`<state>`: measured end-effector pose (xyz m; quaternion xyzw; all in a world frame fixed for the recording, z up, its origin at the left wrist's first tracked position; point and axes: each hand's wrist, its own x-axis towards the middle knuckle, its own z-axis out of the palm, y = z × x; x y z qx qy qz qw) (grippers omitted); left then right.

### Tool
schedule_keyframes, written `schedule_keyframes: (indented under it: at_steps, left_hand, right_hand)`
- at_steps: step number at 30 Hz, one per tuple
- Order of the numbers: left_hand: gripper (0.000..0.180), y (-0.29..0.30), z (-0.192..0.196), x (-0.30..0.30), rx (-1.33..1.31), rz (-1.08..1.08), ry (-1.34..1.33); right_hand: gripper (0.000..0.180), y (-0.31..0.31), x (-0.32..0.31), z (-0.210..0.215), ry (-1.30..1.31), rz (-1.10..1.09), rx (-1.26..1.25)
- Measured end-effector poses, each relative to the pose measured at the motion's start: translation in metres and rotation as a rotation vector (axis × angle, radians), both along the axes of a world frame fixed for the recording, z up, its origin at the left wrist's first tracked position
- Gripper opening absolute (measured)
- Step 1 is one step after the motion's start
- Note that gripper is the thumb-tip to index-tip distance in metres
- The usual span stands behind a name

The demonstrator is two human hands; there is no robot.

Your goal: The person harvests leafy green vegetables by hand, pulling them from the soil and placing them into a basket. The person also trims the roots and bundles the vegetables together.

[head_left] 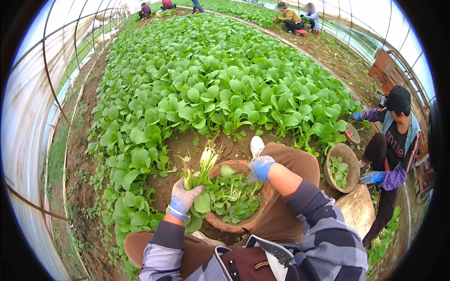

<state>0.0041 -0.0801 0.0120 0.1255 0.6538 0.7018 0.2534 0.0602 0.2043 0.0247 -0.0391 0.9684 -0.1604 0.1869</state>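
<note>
Left hand [183,197], blue-gloved: closed around a bunch of leafy greens [202,169], pale stems up, held upright at the left rim of the basin.

Right hand [259,167], blue-gloved: over the far right rim of the basin, fingers curled; a blurred green scrap lies just to its left, and whether the fingers pinch anything cannot be told.

Basin [220,221], round, reddish-brown: rests between the person's knees on the soil, tilted toward the left, part-filled with loose cut leaves [232,199].

Vegetable bed [211,79]: dense green plants running from the bare soil patch [187,145] just beyond the basin to the far end of the greenhouse.

White shoe [256,145]: on the soil at the near edge of the bed, just beyond the right hand.

Second basin [341,167], same kind: at the right edge of the bed, tipped on its side, a few leaves inside.

Co-worker in dark cap [398,140]: crouched at the right, blue gloves, one hand beside the second basin, the other in the plants.

Further people [295,16]: crouched at the far right corner of the bed, more at the far end.

Plastic greenhouse wall [28,122]: along the left.
</note>
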Motion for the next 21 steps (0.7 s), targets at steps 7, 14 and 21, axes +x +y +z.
schedule_keyframes:
  at_steps: [7, 14, 21]
  left_hand:
    - [0.036, -0.002, -0.009, -0.004, -0.005, -0.079, -0.077]
    - [0.036, -0.008, -0.013, -0.007, -0.045, -0.117, -0.128]
    - [0.036, -0.021, -0.009, -0.01, -0.036, -0.087, -0.134]
  right_hand:
    - [0.027, -0.074, -0.011, 0.058, 0.786, 0.287, -0.213]
    - [0.018, -0.06, -0.041, 0.02, 0.36, -0.228, -1.532]
    - [0.025, 0.024, -0.042, 0.022, 0.087, -0.082, -0.885]
